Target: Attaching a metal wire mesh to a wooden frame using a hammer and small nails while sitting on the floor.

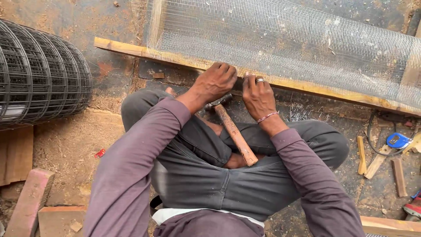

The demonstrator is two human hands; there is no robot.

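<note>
Sits cross-legged on the dirt floor [70, 145], facing a long wooden batten [307, 87] laid across the far side of it, with a sheet of fine wire mesh [285, 39] rising from the batten's far edge and curving away. Presses the left hand [215, 83] down on the batten where the mesh meets the wood, fingers bent and bearing on the surface, wrapped round nothing. Sets the right hand [258, 97] just beside it, fingertips drawn together in a pinch at the batten's near edge; cannot tell whether anything small, such as a nail, sits in that pinch. Leaves the hammer [234, 134] ungripped across the lap, head just under the left hand, wooden handle slanting back toward the body. Keeps a loose scatter of nails [298, 115] on the floor just right of the right hand, near the batten. Judged from this: a positioning step, lining up mesh edge and wood at one spot, with no striking going on. Calls next for one hand to hold that spot steady while the other is freed for the hammer, and for keeping fingertips out from under the head. Elsewhere: a roll of black welded mesh [39, 74] at the floor's left edge, a blue tape measure [398, 140] and wood offcuts [362, 154] toward the right edge.
</note>
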